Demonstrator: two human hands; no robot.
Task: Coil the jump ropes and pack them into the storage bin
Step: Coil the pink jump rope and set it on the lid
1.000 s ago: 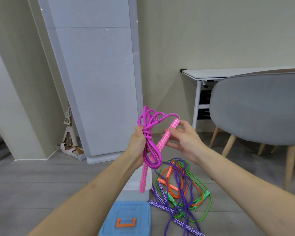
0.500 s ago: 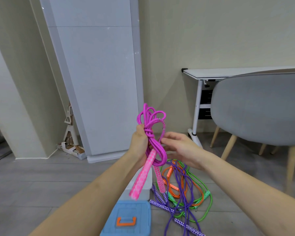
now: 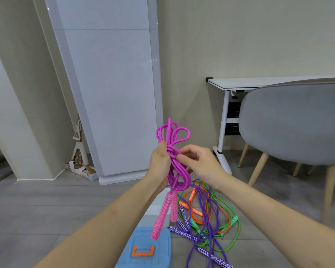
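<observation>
Held up at chest height: magenta jump rope (image 3: 172, 151), coiled and knotted at the middle, loops fanning above, two pink patterned handles (image 3: 163, 211) dangling below. Gripped at the knot by the left hand (image 3: 161, 161), fingers curled round the bundle. Touched just beside the knot by the right hand (image 3: 199, 161), fingertips pinching at a strand, though exact contact hard to tell. Below on the floor (image 3: 46, 209): loose tangle of purple, green and orange ropes (image 3: 207, 215), beside a white storage bin (image 3: 155, 209) and a blue lid (image 3: 145, 250) with an orange handle. No readable writing anywhere. Behind: grey chair (image 3: 290, 122), white surface (image 3: 240, 83).
</observation>
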